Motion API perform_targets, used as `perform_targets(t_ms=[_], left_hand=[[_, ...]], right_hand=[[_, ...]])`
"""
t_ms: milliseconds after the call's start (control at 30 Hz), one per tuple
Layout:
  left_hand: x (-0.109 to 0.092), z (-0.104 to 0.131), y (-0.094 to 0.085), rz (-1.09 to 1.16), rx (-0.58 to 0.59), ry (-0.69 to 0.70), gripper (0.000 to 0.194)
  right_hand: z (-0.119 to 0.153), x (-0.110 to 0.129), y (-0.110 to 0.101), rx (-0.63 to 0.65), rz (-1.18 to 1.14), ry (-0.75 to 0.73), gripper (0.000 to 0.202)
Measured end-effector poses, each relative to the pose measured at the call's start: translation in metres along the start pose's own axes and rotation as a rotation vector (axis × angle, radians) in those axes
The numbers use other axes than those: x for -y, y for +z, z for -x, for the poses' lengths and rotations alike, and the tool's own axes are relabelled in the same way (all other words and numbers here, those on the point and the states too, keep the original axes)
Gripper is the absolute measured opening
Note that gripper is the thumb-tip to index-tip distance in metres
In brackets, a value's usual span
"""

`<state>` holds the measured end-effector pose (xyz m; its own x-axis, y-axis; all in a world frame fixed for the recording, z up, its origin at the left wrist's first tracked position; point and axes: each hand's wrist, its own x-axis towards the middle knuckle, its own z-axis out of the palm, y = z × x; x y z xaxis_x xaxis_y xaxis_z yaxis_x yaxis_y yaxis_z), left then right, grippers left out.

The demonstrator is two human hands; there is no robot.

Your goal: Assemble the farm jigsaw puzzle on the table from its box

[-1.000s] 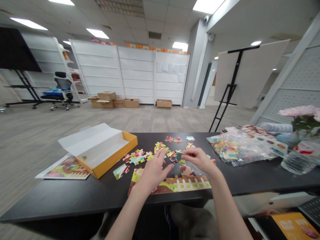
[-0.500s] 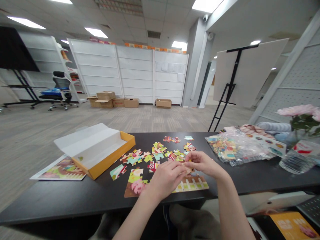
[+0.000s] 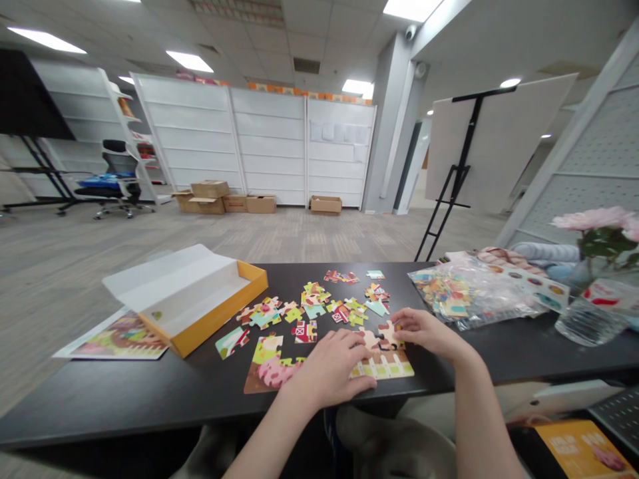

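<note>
My left hand (image 3: 334, 362) lies palm down with its fingers spread, covering the middle of the partly joined puzzle (image 3: 382, 368) on the black bench (image 3: 150, 399). My right hand (image 3: 426, 330) touches the right edge of a brown-and-cream piece (image 3: 388, 332) with bent fingertips; I cannot tell whether it grips that piece or only presses it. The piece sits just above the puzzle's white fence, between my two hands. To the left of my left hand shows the puzzle's pink corner, and beyond the same hand loose pieces (image 3: 313, 294) lie scattered over the dark, smooth surface. Farther left of it stands an open yellow box (image 3: 219, 322) with a white inside, overlapping a printed sheet (image 3: 120, 338). Beyond my right hand, to its right, a clear plastic bag (image 3: 499, 299) rests on the bench, and past that are a clear container (image 3: 582, 322) and pink flowers (image 3: 594, 218). Ahead of both hands, past the bench's far edge, grey-brown floor (image 3: 279, 243) runs to white panels (image 3: 269, 146) with cardboard boxes (image 3: 210, 196) at their foot. Far off on my left hand's side are an office chair (image 3: 117, 176) and a black screen (image 3: 30, 96); on my right hand's side stands a black easel (image 3: 472, 136) bearing a pale board.
</note>
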<state>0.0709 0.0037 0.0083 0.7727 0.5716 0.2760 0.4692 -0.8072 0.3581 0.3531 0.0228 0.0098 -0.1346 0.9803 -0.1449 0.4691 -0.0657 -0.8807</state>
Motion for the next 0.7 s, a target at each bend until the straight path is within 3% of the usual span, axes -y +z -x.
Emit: perform_targets(t_ms=[167,500,700], left_hand=[[-0.001,-0.001,-0.001,-0.016,-0.011,-0.001,0.041],[-0.002,0.001,0.000,-0.015,-0.023,0.004,0.035],[0.000,0.000,0.002,-0.028,-0.029,0.009,0.035]], right_hand=[[-0.002,0.005,0.004,-0.013,0.102,-0.037,0.040],[-0.002,0.014,0.010,-0.173,0.332,-0.077,0.030],[-0.008,0.014,0.026,0.004,0.237,-0.062,0.021]])
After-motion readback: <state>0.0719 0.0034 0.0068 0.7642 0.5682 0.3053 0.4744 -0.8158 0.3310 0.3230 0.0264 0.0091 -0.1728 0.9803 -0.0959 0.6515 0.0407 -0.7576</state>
